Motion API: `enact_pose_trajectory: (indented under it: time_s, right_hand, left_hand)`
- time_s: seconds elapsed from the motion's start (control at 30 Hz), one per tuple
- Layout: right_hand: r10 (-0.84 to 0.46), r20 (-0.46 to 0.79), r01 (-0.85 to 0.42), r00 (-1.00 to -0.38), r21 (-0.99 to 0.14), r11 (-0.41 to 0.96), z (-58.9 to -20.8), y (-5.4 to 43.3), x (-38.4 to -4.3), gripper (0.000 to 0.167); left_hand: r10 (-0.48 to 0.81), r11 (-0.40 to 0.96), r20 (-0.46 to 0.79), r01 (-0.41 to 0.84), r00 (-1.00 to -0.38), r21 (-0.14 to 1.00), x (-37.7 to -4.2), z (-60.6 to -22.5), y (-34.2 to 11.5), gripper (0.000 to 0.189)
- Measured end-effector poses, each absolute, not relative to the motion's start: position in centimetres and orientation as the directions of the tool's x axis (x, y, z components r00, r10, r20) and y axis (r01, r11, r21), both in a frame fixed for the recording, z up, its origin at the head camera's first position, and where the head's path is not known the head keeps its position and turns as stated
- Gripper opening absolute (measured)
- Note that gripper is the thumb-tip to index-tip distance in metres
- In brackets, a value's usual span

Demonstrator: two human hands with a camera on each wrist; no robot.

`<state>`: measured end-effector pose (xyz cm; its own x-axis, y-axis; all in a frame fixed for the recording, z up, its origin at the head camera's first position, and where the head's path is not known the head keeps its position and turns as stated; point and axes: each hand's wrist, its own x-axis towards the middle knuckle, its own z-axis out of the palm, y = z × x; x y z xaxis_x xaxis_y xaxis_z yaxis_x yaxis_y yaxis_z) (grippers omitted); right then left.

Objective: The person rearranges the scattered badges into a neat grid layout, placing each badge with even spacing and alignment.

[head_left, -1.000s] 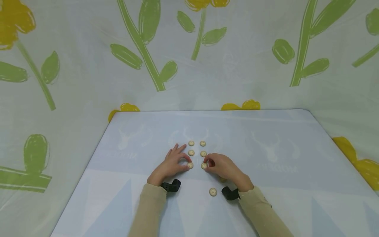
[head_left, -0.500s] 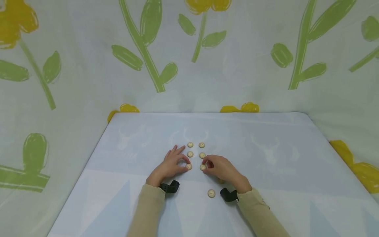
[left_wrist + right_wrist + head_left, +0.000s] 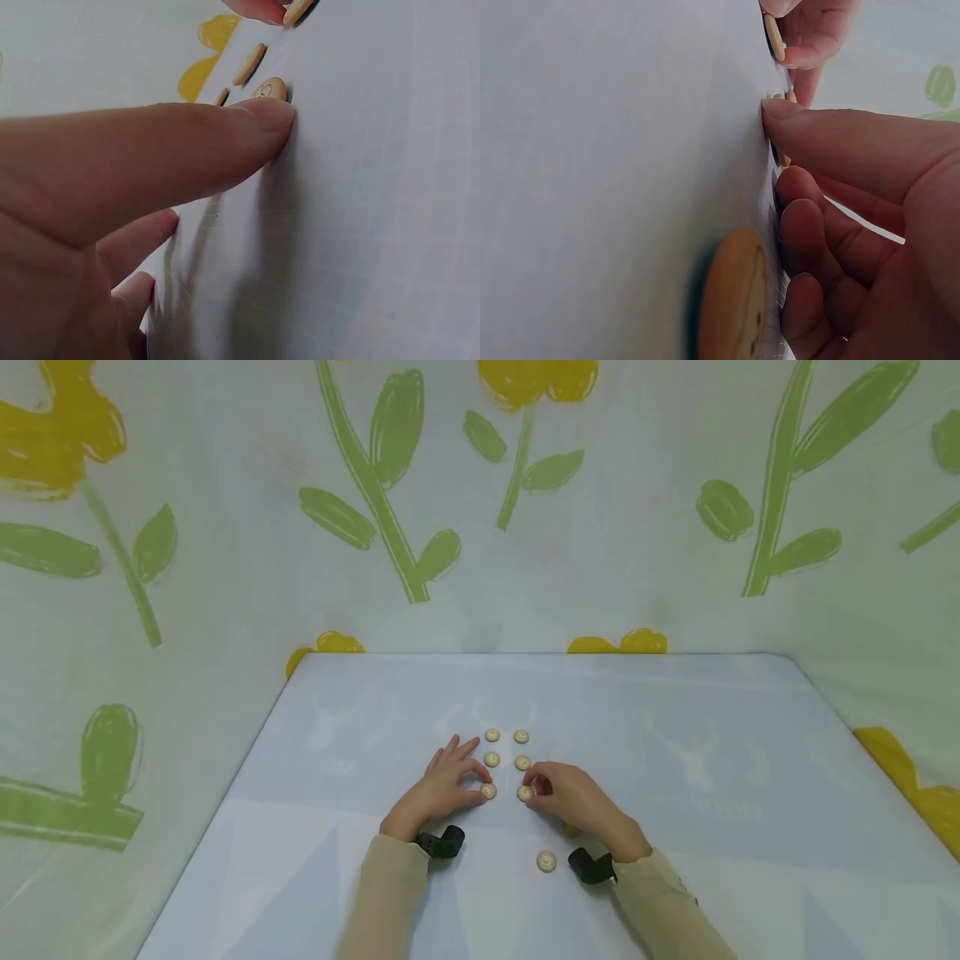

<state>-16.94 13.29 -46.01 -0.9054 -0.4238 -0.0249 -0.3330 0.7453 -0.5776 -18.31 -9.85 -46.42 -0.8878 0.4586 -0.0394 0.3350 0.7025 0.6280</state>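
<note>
With thumb and index finger, my left hand [image 3: 444, 785] pinches a round pale button [image 3: 488, 791], my other fingers fanned out; my right hand [image 3: 576, 797] pinches a matching button [image 3: 525, 793] just beside it, remaining fingers curled in. Both lie at table level, a small gap between them. Beyond my fingertips, four more buttons [image 3: 492, 759] sit in two pairs, carrying on the two columns. Nearer me, a loose button [image 3: 546, 861] lies by the black right wrist camera [image 3: 590, 866], and my right hand partly hides another tan piece [image 3: 572, 831]. Everything rests on the pale patterned tabletop [image 3: 300, 860], before a flower-printed backdrop [image 3: 247, 568].
</note>
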Motion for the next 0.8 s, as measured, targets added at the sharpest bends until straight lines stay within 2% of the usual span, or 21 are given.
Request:
enact_pose_trajectory:
  time_s: [0.8]
  right_hand:
    - [-0.424, -0.033, -0.309, -0.905, -0.632, 0.711, -46.00, 13.50, -17.10, 0.015]
  left_hand:
    - [0.452, 0.693, -0.046, 0.318, -0.891, 0.647, -18.20, -46.16, -9.75, 0.012]
